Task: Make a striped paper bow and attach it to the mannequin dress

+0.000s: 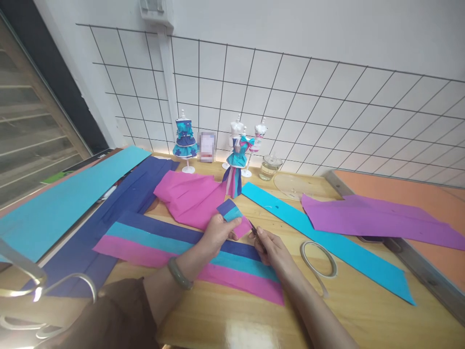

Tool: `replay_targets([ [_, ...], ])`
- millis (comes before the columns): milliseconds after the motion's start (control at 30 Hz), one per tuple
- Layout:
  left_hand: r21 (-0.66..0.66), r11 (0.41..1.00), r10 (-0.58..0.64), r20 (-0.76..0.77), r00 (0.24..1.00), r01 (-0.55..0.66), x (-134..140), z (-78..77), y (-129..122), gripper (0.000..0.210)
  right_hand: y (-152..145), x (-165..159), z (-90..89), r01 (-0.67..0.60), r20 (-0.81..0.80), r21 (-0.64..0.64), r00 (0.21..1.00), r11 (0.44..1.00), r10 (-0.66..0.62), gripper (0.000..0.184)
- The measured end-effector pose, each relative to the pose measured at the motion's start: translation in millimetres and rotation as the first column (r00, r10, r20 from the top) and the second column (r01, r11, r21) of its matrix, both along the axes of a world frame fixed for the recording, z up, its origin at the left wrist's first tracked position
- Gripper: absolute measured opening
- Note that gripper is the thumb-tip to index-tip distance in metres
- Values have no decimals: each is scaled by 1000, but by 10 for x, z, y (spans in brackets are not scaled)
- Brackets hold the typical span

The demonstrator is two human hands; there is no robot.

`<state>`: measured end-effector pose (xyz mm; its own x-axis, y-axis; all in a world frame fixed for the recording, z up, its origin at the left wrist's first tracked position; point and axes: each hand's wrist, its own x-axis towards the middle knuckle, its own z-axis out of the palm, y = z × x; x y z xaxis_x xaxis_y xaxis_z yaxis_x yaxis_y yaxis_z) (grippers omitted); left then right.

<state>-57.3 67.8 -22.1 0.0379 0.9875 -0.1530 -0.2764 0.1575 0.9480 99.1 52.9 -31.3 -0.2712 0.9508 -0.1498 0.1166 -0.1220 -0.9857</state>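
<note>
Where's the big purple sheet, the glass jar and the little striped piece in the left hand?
Striped piece [232,214]: head view, on its light blue middle band.
Purple sheet [378,216]: head view, near its middle.
Glass jar [270,169]: head view, on its front side.

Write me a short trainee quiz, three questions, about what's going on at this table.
1. What does the left hand hold?
A) a glass jar
B) a small striped piece
C) a mini dress form

2. True or false: the roll of tape lies to the right of the right hand.

3. Fill in the blank: the long striped strip below the hands has bands of dark blue, light blue and ____.

Key: 1. B; 2. True; 3. pink
</note>
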Motion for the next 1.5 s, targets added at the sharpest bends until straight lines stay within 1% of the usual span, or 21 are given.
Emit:
replay_targets([
  [200,17,1000,-20,9,1000,19,-1,4,-14,29,1,1,9,1,6,0,1000,1000,-1,43],
  [433,14,1000,-4,0,1000,4,16,6,-14,28,-5,-3,21,23,41,2,999,1000,-23,43],
  [600,10,1000,-11,1,1000,11,17,-8,-12,28,12,0,-7,33,57,27,998,999,-35,44],
  [800,12,1000,-8,-6,1000,8,21,-31,-9,28,42,7,-38,37,54,16,998,999,-37,44],
  [1133,18,999,-34,-23,999,35,22,-19,-15,28,47,17,-38,48,95,62,994,997,-54,44],
  [1300,13,1000,-22,25,999,22,10,-24,-5,26,37,24,-20,76,66,49,995,996,-80,45],
  [1500,6,999,-43,88,995,43,-17,-11,-9,26,20,33,4,48,50,26,998,998,-50,46],
])
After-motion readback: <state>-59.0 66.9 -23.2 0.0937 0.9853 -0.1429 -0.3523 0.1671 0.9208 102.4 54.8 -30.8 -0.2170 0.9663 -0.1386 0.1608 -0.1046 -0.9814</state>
